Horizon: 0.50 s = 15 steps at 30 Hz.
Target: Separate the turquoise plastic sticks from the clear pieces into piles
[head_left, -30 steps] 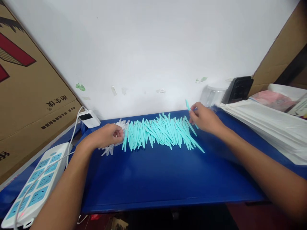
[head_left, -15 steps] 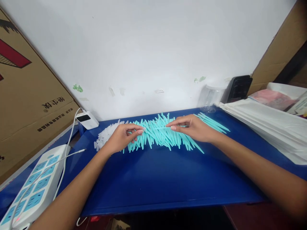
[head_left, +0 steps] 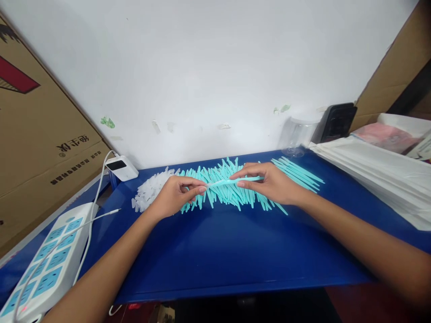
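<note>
My right hand pinches a slim turquoise plastic stick, shaped like an eyebrow razor, and holds it almost level above a pile of similar sticks. At its left end, my left hand has thumb and fingers closed on a small translucent cap, mostly hidden by the fingertips. Cap and stick tip meet; how far the tip is inside cannot be seen. Beside my left hand lies a heap of translucent white caps. Several turquoise sticks lie roughly parallel to the right of my right hand.
A white device with a dark screen and a power strip with cables stand at the left. Clear plastic jar, black object and stacked white sheets are at the right. A white wall backs the blue table.
The stick in my right hand has turned so its broader side shows, and its left end now meets the cap at my left fingertips. Both hands have shifted only slightly.
</note>
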Available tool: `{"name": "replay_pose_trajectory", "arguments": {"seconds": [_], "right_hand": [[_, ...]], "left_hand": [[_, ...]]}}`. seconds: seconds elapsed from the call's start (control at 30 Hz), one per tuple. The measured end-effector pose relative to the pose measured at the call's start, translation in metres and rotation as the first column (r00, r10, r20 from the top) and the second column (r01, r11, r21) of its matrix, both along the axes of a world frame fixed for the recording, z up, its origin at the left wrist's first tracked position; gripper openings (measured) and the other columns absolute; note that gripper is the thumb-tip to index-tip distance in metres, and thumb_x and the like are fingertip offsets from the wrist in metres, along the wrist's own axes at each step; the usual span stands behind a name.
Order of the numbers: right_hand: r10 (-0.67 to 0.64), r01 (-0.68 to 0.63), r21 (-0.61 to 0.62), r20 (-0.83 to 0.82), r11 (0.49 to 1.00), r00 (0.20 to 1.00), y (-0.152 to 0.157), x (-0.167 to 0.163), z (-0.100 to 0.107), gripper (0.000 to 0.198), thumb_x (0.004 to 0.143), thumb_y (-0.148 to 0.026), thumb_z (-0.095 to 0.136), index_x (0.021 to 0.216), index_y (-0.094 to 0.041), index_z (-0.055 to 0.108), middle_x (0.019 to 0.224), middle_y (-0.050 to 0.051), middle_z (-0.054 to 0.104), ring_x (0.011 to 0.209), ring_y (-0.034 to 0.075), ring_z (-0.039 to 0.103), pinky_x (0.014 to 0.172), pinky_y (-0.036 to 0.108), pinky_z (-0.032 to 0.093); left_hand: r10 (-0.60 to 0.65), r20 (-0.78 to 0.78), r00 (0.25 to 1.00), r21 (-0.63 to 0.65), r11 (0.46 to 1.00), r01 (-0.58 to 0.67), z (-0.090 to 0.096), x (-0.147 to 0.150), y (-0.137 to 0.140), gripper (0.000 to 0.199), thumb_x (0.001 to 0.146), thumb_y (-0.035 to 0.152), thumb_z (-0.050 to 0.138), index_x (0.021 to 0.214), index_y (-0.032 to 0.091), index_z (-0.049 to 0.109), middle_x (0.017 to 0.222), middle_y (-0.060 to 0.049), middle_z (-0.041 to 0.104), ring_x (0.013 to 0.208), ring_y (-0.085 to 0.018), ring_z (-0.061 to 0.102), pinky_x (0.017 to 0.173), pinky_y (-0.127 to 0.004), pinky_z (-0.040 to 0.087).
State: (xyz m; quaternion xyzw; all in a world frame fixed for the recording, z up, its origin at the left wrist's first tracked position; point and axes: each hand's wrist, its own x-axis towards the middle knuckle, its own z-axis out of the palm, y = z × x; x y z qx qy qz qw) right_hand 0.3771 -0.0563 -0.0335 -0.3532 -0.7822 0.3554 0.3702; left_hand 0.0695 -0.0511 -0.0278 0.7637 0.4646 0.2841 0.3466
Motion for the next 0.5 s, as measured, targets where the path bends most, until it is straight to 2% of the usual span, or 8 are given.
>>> {"name": "replay_pose_trajectory", "arguments": {"seconds": [0.17, 0.37, 0.5], "right_hand": [[-0.002, 0.002, -0.044, 0.000, 0.999, 1.000, -0.002, -0.002, -0.001, 0.032, 0.092, -0.051, 0.073, 0.113, -0.029, 0.082, 0.106, 0.008, 0.073, 0.090, 0.022, 0.066, 0.070, 0.033, 0.054], [-0.002, 0.002, -0.076, -0.005, 0.997, 1.000, -0.008, -0.012, -0.006, 0.022, 0.090, -0.044, 0.076, 0.102, -0.027, 0.082, 0.100, 0.005, 0.074, 0.095, 0.022, 0.068, 0.081, 0.037, 0.056], [-0.006, 0.006, -0.060, 0.003, 0.998, 1.000, -0.010, -0.015, -0.005, 0.025, 0.089, -0.047, 0.076, 0.101, -0.026, 0.082, 0.096, 0.005, 0.076, 0.094, 0.023, 0.070, 0.082, 0.039, 0.057]], "left_hand": [[-0.035, 0.011, 0.999, -0.030, 0.999, 0.036, -0.001, 0.003, -0.002, 0.036, 0.090, 0.051, 0.074, 0.102, 0.018, 0.083, 0.086, -0.007, 0.079, 0.058, -0.013, 0.062, 0.055, -0.024, 0.055], [-0.053, 0.121, 0.991, -0.082, 0.995, 0.063, -0.012, 0.015, -0.010, 0.033, 0.087, 0.048, 0.078, 0.098, 0.017, 0.083, 0.081, -0.007, 0.078, 0.059, -0.015, 0.064, 0.056, -0.027, 0.057], [-0.055, 0.137, 0.989, -0.082, 0.994, 0.067, -0.015, 0.020, -0.012, 0.033, 0.088, 0.049, 0.077, 0.096, 0.017, 0.082, 0.081, -0.007, 0.078, 0.060, -0.016, 0.066, 0.056, -0.027, 0.056]]}}
